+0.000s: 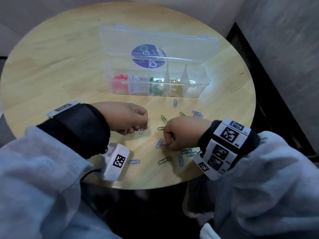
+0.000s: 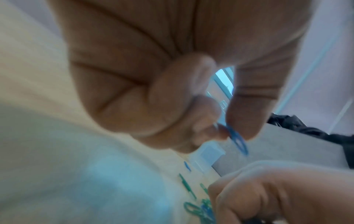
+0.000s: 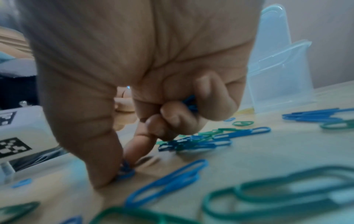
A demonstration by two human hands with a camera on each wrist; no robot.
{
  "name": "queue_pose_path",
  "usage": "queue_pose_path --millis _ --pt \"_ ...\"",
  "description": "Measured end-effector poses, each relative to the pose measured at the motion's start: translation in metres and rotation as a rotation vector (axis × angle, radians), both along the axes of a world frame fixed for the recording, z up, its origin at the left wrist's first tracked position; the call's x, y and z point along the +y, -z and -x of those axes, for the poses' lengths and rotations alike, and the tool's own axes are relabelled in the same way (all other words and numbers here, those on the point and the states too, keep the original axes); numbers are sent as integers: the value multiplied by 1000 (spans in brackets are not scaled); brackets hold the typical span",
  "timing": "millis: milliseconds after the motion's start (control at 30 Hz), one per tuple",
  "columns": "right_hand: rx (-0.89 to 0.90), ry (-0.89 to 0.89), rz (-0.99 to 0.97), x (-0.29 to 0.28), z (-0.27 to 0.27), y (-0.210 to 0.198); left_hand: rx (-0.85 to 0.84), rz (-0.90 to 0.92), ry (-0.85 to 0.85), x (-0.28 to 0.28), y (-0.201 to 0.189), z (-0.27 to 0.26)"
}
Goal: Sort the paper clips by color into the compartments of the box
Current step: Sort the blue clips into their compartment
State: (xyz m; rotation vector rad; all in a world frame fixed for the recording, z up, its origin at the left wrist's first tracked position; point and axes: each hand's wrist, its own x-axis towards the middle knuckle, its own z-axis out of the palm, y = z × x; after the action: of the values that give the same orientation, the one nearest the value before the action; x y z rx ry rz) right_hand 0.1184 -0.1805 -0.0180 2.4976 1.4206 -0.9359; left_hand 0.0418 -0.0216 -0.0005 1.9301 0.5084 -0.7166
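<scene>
A clear compartment box (image 1: 205, 80) stands with its lid open at the middle of the round table; its compartments hold pink, white, green and yellow clips. My left hand (image 1: 140, 129) hovers just above the table and pinches one blue paper clip (image 1: 141, 131) between thumb and forefinger; the left wrist view shows this blue clip (image 2: 238, 141) hanging from the fingertips. My right hand (image 1: 168, 146) is down on the table, thumb and forefinger pinching a blue clip (image 3: 125, 172). Its curled fingers hold more blue clips (image 3: 189, 103) against the palm.
Several loose blue and green clips lie between the box and the table's near edge, such as a blue one (image 1: 175, 103), a green one (image 1: 164, 160) and a blue one (image 1: 133, 161). The left wrist's white camera unit (image 1: 117, 163) hangs near the front edge (image 1: 146, 187).
</scene>
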Motion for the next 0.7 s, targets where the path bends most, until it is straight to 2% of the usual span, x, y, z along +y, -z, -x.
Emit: queue_pose_path --millis 200,300,400,467,633,700 --pt "-28 28 -3 -2 9 -8 -101 289 -338 -2 -8 15" --pt "27 137 -40 -11 7 -11 -124 345 -457 -1 -9 25" --pt "153 316 -137 -21 -5 -16 -140 308 -507 -4 -11 34" --pt "298 456 -231 -28 -11 -21 -142 282 -531 -9 -13 40" --pt "735 922 -683 -47 -8 -24 -135 255 -592 -25 -22 45" --pt "832 1020 -794 -53 -1 -27 -128 258 -604 -31 -25 46"
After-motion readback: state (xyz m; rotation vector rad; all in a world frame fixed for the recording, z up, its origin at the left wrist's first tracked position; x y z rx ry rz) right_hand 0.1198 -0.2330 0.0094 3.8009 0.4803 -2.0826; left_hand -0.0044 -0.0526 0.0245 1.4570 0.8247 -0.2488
